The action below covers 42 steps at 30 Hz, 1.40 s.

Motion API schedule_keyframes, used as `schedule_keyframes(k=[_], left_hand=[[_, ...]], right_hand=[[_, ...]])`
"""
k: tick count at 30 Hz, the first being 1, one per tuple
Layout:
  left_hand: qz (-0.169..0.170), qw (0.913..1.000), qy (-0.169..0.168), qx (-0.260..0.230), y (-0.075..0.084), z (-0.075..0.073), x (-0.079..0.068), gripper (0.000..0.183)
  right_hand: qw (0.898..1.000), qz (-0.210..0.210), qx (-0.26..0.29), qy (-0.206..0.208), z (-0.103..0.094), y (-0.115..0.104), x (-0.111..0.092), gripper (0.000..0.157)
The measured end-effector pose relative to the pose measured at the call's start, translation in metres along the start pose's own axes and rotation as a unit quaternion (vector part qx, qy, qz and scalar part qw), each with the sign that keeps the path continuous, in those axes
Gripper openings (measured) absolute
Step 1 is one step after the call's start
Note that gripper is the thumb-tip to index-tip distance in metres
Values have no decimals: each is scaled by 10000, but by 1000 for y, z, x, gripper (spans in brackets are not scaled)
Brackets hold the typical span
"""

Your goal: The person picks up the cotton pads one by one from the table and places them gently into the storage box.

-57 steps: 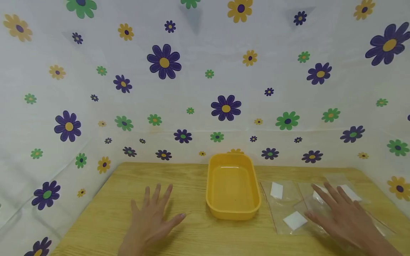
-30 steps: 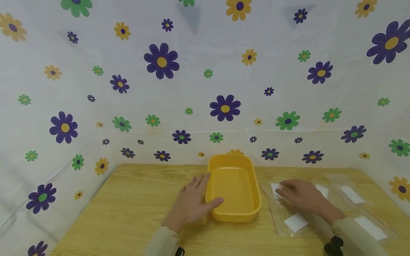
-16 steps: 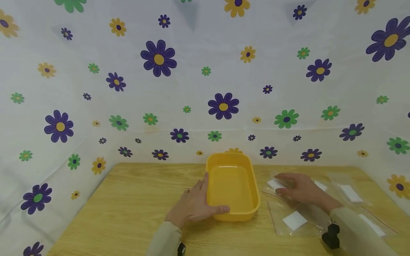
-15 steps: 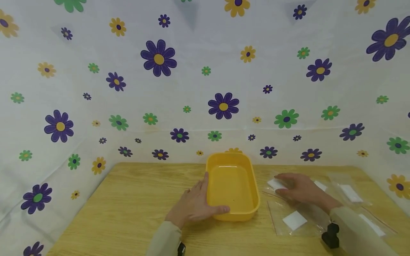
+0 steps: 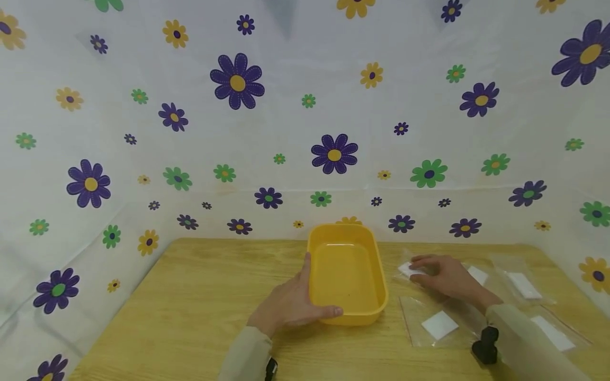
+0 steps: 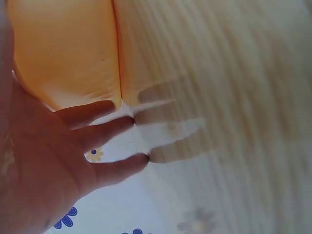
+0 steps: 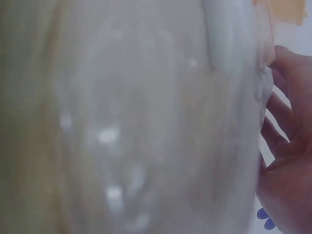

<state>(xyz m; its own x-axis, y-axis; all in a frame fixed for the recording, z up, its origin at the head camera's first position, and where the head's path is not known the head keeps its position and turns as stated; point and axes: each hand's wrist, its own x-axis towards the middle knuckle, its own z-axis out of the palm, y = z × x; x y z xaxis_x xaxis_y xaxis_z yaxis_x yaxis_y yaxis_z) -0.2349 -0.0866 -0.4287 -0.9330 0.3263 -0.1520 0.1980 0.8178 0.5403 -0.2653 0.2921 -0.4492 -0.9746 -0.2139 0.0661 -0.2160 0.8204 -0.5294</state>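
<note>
A yellow plastic basin point(image 5: 347, 275) stands at the middle of the table. My left hand point(image 5: 290, 304) rests against its left side, fingers straight, with the thumb along the near rim. In the left wrist view the left hand's point(image 6: 53, 151) fingertips touch the wooden surface beside the basin point(image 6: 68, 53). To the right of the basin, my right hand point(image 5: 445, 275) pinches a clear zip bag with a white piece point(image 5: 406, 269) inside, fingers and thumb curled. In the right wrist view the right hand point(image 7: 287, 131) is at the edge, and the blurred tabletop hides most detail.
Several more clear zip bags lie on the right of the table: one with a white square point(image 5: 439, 324) nearest, others with white pieces point(image 5: 523, 286) and a long white strip point(image 5: 553, 333). A flower-printed white curtain point(image 5: 286, 132) encloses the wooden table point(image 5: 205, 296).
Both hands came inward from where they were spread over the table. The left hand moved to the basin's side; the right hand took hold of the bag beside the basin, which crumpled slightly.
</note>
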Motion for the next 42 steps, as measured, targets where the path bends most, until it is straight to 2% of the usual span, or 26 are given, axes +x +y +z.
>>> schedule_keyframes(k=[8, 16, 20, 26, 31, 42], left_hand=[[-189, 9997, -124, 43, 2, -3, 0, 140], [-158, 9997, -137, -124, 3, -3, -1, 139], [-180, 9994, -186, -221, 3, -2, -1, 141], [-236, 9994, -189, -143, 2, -2, -1, 140], [-170, 9995, -173, -225, 2, -2, -1, 140], [-51, 9997, -152, -175, 2, -1, -2, 139]], right_hand=[[9997, -1, 233, 115, 1, -1, 1, 18], [9997, -69, 206, 117, -6, -3, -1, 19], [9990, -182, 295, 289, -14, -9, -3, 16], [9940, -755, 330, 721, -28, -31, -5, 11], [9883, -1169, 338, 918, -30, -56, -5, 7], [9771, -1966, 478, 661, -12, -99, 2, 16]])
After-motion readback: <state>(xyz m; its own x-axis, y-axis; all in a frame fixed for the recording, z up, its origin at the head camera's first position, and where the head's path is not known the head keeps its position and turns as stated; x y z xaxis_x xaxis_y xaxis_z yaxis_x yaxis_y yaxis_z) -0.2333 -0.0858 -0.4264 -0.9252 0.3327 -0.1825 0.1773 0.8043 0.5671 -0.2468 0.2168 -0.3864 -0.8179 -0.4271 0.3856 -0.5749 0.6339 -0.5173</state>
